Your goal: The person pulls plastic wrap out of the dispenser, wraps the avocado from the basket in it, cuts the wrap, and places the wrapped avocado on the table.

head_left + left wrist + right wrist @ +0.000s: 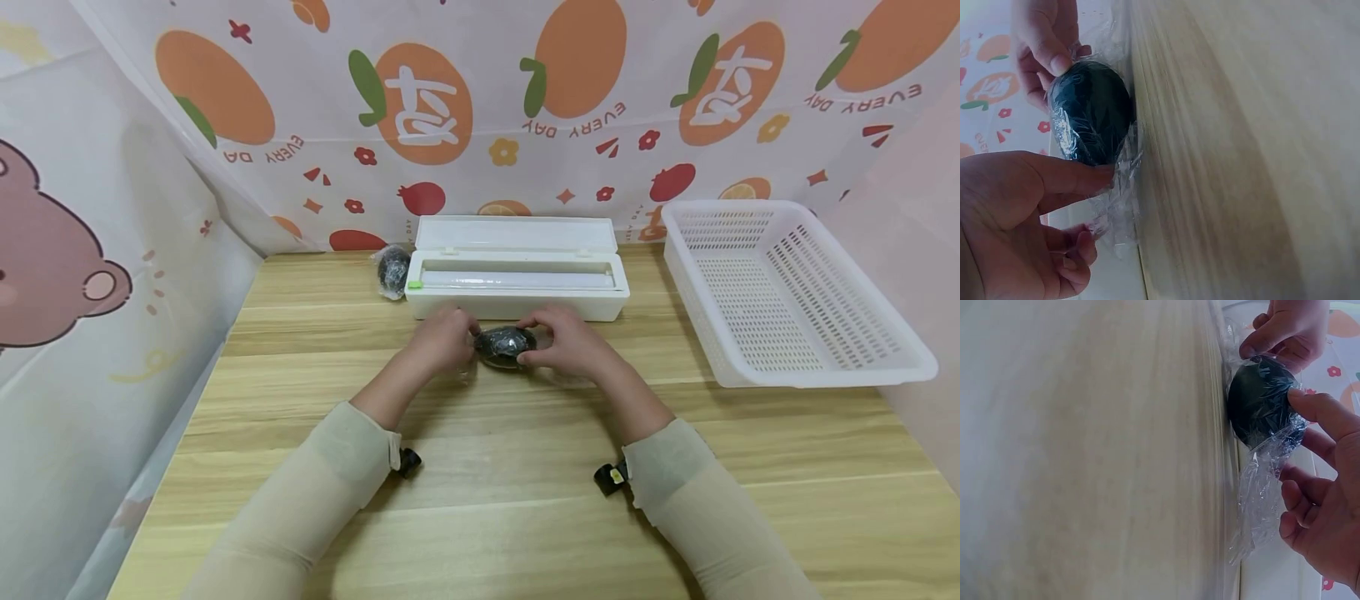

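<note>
Object in hand: a dark oval item (505, 343), glossy and near black, partly covered in clear cling film (1259, 487); it sits on the worktop (495, 467) just in front of the white film dispenser box (517, 279).
My left hand (442, 337): grip closed on the left end of the dark oval item, thumb (1066, 176) laid against its side with film crumpled beneath; lower fingers curled.
My right hand (566, 337): grip pinching the right end of the item, thumb (1322, 409) pressed on the film over its top; remaining fingers curled below the loose film.
Film condition: wrinkled, drawn tight over the item's upper face, with a loose tail lying on the worktop beside it.
Dispenser box: lid up, roll visible inside, standing at the back of the worktop.
Second wrapped dark item (392, 271): lies at the left end of the dispenser box, touching or just beside it; I cannot tell which.
White perforated basket (795, 292): on the right of the worktop, well apart from both hands.
</note>
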A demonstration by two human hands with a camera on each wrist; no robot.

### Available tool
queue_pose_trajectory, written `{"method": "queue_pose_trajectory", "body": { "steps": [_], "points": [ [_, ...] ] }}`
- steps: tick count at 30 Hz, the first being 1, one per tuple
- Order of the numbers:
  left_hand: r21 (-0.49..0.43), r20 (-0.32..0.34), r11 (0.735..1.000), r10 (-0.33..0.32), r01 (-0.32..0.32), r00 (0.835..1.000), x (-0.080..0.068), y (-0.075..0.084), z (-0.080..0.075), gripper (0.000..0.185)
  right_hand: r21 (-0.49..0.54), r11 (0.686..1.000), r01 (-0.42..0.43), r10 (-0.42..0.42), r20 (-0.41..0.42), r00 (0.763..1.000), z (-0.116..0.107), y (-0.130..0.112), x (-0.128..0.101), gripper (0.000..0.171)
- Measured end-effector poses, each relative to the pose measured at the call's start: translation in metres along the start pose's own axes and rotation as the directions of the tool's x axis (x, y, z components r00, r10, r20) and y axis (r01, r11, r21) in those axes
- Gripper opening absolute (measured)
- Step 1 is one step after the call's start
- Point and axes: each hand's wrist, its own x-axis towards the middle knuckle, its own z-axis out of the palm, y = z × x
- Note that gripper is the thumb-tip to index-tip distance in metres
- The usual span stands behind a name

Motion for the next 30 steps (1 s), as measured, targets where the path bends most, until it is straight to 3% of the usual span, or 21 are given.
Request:
{"method": "queue_pose_trajectory", "body": {
  "steps": [6,11,16,21,26,30],
  "points": [
    [-0.035,0.003,0.999,0.009,-0.009,1.0,0.0017,-0.0012,0.0022,0.029,0.063,0.997,-0.046,0.043,0.049,0.998,-0.0009,0.0001,0.0003,0.052],
    [-0.156,0.033,0.988,-0.017,0.022,0.999,0.0033,-0.0022,0.0035,0.032,0.1,0.991,-0.085,0.078,0.075,0.994,-0.0007,0.0013,-0.0009,0.06],
    [-0.343,0.107,0.938,-0.022,0.058,0.994,0.0029,-0.0052,0.0046,0.044,0.167,0.983,-0.081,0.069,0.074,0.995,0.0007,0.0039,-0.001,0.056],
    [-0.453,0.19,0.891,0.052,0.04,0.98,0.0014,-0.0079,0.0056,0.063,0.222,0.971,-0.086,0.074,0.064,0.995,0.0026,0.0047,-0.0007,0.057],
    [-0.523,0.238,0.852,0.105,0.036,0.965,-0.0015,-0.0077,0.0072,0.051,0.262,0.96,-0.098,0.086,0.057,0.995,0.0053,0.0077,-0.0004,0.062],
    [-0.6,0.248,0.794,0.069,0.097,0.966,-0.0021,-0.0076,0.0087,0.046,0.328,0.94,-0.091,0.091,0.017,0.996,0.0056,0.0091,-0.0007,0.063]
  ]
}}
